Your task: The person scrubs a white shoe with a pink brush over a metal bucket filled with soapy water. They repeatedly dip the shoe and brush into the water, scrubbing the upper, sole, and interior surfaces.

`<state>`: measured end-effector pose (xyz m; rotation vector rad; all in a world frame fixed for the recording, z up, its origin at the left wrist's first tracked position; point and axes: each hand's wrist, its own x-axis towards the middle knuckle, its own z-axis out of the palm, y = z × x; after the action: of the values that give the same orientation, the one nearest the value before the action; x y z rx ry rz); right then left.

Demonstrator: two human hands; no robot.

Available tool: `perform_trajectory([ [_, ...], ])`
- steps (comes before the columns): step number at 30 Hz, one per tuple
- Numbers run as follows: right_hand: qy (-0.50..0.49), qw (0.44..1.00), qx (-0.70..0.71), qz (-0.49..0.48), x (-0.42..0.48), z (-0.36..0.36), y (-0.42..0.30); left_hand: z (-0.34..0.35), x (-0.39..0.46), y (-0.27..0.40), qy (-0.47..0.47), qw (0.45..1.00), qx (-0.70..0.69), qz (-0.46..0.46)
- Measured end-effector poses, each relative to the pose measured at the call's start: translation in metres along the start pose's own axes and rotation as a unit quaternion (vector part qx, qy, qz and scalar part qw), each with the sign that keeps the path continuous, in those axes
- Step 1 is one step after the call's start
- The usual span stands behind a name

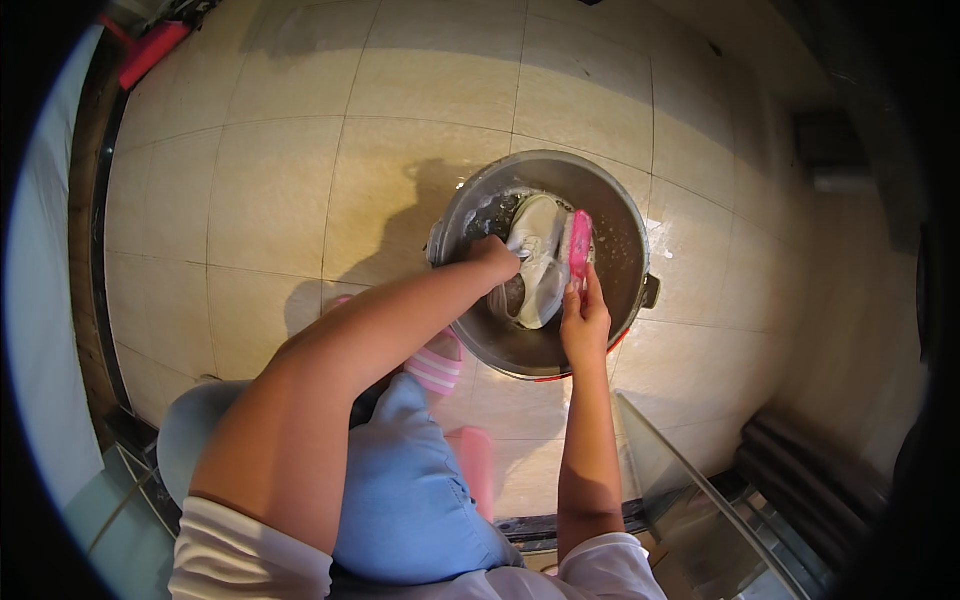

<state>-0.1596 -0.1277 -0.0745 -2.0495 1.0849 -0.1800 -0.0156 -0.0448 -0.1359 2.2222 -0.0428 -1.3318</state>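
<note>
A pale lace-up shoe [538,232] lies tilted in a grey bucket [628,217], its toe pointing away from me. My left hand [495,259] grips the shoe at its laces and tongue, the fingertips partly hidden. In my right hand [586,319] is a scrubbing brush with a pink back [580,244]; its pale bristles touch the right side of the shoe. Dark, wet patches and suds [480,217] show at the bucket's left inner side.
The bucket stands on a tiled floor [277,202], its side lug [650,291] at the right. A pink striped slipper [436,367] is on my foot beside it. A glass panel [697,480] stands at lower right, and a red dustpan or broom head [154,54] lies at upper left.
</note>
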Motion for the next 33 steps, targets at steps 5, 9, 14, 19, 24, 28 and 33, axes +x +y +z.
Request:
perform_trajectory([
  [5,-0.056,0.993,0.105,0.017,-0.006,-0.008,-0.017,-0.002,-0.013,0.002,-0.049,0.986,-0.16,0.024],
  [9,-0.05,0.993,0.102,-0.014,-0.005,-0.007,-0.019,0.0,-0.016,0.006,-0.053,0.944,-0.321,0.058],
  [14,-0.027,0.992,0.114,-0.041,-0.002,-0.003,-0.009,-0.017,-0.026,0.015,-0.302,0.828,-0.47,0.059],
  [19,-0.044,0.982,0.181,0.003,-0.001,-0.008,-0.009,-0.003,-0.021,0.003,-0.172,0.893,-0.416,0.029],
  [24,-0.058,0.987,0.067,-0.134,-0.015,-0.021,-0.032,-0.004,-0.034,0.003,-0.146,0.919,-0.361,0.06],
  [28,-0.059,0.978,-0.13,-0.15,-0.017,-0.015,-0.051,0.002,-0.038,-0.008,-0.184,0.912,-0.354,0.097],
  [33,0.014,0.955,-0.231,-0.183,0.014,0.0,-0.02,0.01,-0.041,-0.013,-0.196,0.882,-0.408,0.131],
])
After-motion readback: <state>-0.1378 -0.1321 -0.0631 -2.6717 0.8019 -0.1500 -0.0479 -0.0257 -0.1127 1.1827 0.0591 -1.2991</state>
